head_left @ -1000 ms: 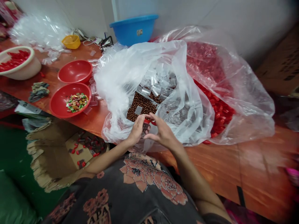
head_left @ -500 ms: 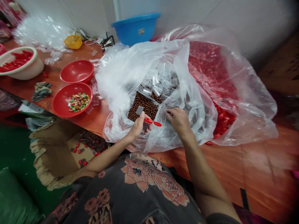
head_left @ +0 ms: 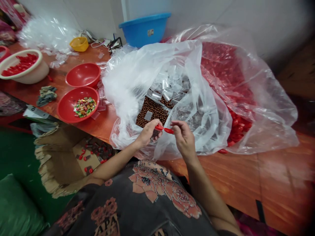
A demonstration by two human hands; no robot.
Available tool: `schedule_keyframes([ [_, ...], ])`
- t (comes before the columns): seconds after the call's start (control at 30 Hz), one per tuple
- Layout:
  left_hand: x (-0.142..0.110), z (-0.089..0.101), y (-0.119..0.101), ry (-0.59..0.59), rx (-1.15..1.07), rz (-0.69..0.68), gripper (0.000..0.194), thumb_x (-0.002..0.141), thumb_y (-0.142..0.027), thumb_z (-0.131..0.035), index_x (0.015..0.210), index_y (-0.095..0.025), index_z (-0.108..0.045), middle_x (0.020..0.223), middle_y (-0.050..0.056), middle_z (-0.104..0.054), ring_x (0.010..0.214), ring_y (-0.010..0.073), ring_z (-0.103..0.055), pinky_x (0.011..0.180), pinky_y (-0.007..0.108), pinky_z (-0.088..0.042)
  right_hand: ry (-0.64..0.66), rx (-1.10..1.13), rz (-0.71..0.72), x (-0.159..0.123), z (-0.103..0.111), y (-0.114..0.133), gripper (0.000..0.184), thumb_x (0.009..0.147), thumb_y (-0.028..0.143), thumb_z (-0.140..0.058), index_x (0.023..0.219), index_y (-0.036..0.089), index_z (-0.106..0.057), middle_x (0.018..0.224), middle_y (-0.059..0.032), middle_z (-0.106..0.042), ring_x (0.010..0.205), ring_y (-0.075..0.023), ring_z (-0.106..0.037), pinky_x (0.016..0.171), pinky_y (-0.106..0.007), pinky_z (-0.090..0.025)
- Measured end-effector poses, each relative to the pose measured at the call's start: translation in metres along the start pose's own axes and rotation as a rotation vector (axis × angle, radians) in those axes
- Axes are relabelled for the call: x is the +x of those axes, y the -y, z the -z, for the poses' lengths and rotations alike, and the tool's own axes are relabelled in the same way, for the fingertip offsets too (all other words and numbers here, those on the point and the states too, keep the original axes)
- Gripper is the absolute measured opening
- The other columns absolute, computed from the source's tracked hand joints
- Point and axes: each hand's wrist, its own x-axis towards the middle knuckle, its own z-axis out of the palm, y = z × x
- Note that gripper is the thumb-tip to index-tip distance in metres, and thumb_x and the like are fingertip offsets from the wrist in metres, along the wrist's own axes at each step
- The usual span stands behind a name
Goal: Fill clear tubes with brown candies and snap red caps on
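My left hand [head_left: 149, 132] is closed around a small clear container of brown balls, mostly hidden by the fingers. Its red flip-top cap [head_left: 158, 127] points up and to the right, with the hinged lid [head_left: 168, 130] swung out flat. Beside that lid is my right hand [head_left: 183, 136], index finger stretched out above it and thumb at its tip; between them I see a gap. Behind the hands, a heap of brown balls [head_left: 152, 109] lies inside a large translucent plastic bag [head_left: 128, 78]. Clear empty containers [head_left: 167, 87] are piled at the back of the balls.
Red caps fill a second bag [head_left: 226, 72] on the right. To the left stand two red bowls [head_left: 64, 108], one with wrapped sweets, and a white basin [head_left: 31, 76] of red pieces. A cardboard box [head_left: 61, 164] below holds several filled containers. A blue basin [head_left: 140, 32] stands behind.
My right hand has moved left from over the bag to the lid's tip, its index finger now extended. The left hand still holds the container, with the cap's lid open. The view has shifted slightly.
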Motion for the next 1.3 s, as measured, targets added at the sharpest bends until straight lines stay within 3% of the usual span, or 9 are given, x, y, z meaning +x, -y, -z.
schedule_keyframes([
  [0.13,-0.002,-0.002,-0.009,0.011,-0.092,0.045,0.037,0.086,-0.058,-0.041,0.087,-0.021,-0.046,0.049,-0.006,-0.048,0.036,0.0077,-0.037,0.036,0.018,-0.026,0.036,0.273,-0.280,-0.010,0.000,-0.009,0.028,0.081,0.043,-0.068,0.094,0.018,-0.066,0.074,0.0002,-0.065,0.059,-0.0098,-0.058,0.054,-0.024,-0.050],
  [0.23,-0.002,-0.004,-0.004,-0.008,-0.034,0.049,0.045,0.089,-0.064,-0.037,0.091,-0.021,-0.049,0.051,-0.005,-0.050,0.037,0.0081,-0.039,0.036,0.018,-0.027,-0.200,0.315,-0.278,-0.013,-0.008,-0.005,0.028,0.079,0.041,-0.070,0.095,0.018,-0.068,0.080,-0.0014,-0.069,0.063,-0.0114,-0.062,0.062,-0.028,-0.054],
  [0.3,-0.002,-0.005,0.002,0.012,0.006,0.067,0.057,0.088,-0.072,-0.029,0.094,-0.020,-0.052,0.052,-0.004,-0.050,0.038,0.0086,-0.041,0.036,0.019,-0.028,-0.256,0.234,-0.176,-0.013,-0.014,0.001,0.026,0.082,0.041,-0.068,0.098,0.021,-0.068,0.087,-0.0028,-0.070,0.075,-0.0147,-0.065,0.072,-0.033,-0.056],
  [0.4,0.000,-0.007,0.009,0.029,-0.010,0.042,0.071,0.083,-0.081,-0.021,0.087,-0.019,-0.055,0.053,-0.003,-0.049,0.042,0.0087,-0.044,0.039,0.019,-0.032,-0.043,-0.040,0.114,-0.011,-0.019,0.006,0.033,0.083,0.042,-0.067,0.110,0.024,-0.066,0.106,-0.0066,-0.070,0.098,-0.0209,-0.065,0.090,-0.042,-0.052],
  [0.53,0.001,-0.007,0.010,0.012,-0.083,0.118,0.072,0.081,-0.083,-0.021,0.073,-0.019,-0.052,0.054,-0.001,-0.049,0.045,0.0085,-0.046,0.041,0.020,-0.032,0.191,-0.370,0.392,-0.012,-0.020,0.003,0.072,0.081,0.045,-0.068,0.143,0.021,-0.040,0.130,-0.0144,-0.058,0.117,-0.0284,-0.055,0.097,-0.049,-0.047],
  [0.73,0.000,-0.003,0.010,-0.058,-0.083,0.085,0.050,0.086,-0.064,-0.045,0.070,-0.018,-0.050,0.053,-0.003,-0.047,0.045,0.0074,-0.044,0.043,0.019,-0.032,0.213,-0.544,0.514,-0.008,-0.019,-0.002,0.075,0.083,0.046,-0.064,0.144,0.015,-0.034,0.123,-0.0179,-0.057,0.111,-0.0309,-0.054,0.092,-0.049,-0.048],
  [1.03,-0.019,0.006,0.021,-0.091,-0.056,0.006,0.042,0.088,-0.055,-0.041,0.107,-0.019,-0.053,0.055,-0.006,-0.047,0.045,0.0091,-0.042,0.043,0.020,-0.032,0.263,-0.583,0.665,-0.007,-0.031,0.001,0.068,0.082,0.059,-0.060,0.133,0.015,-0.050,0.114,-0.0167,-0.063,0.105,-0.0292,-0.058,0.087,-0.045,-0.049],
  [1.17,-0.038,0.047,0.001,-0.247,0.063,-0.166,0.038,0.092,-0.053,-0.040,0.109,-0.022,-0.052,0.058,-0.006,-0.048,0.047,0.0083,-0.041,0.046,0.021,-0.032,0.228,-0.574,0.595,-0.006,-0.015,0.008,0.085,0.083,0.052,-0.063,0.152,0.020,-0.024,0.140,-0.0178,-0.048,0.128,-0.0315,-0.048,0.098,-0.048,-0.047],
  [1.3,-0.056,0.127,-0.017,-0.619,0.159,-0.327,0.023,0.095,-0.042,-0.041,0.095,-0.022,-0.052,0.062,-0.006,-0.046,0.047,0.0071,-0.033,0.046,0.024,-0.023,-0.285,-0.528,0.352,0.009,0.059,-0.029,0.076,0.082,0.036,-0.068,0.149,0.026,-0.034,0.139,-0.0187,-0.046,0.110,-0.0276,-0.059,0.085,-0.044,-0.053],
])
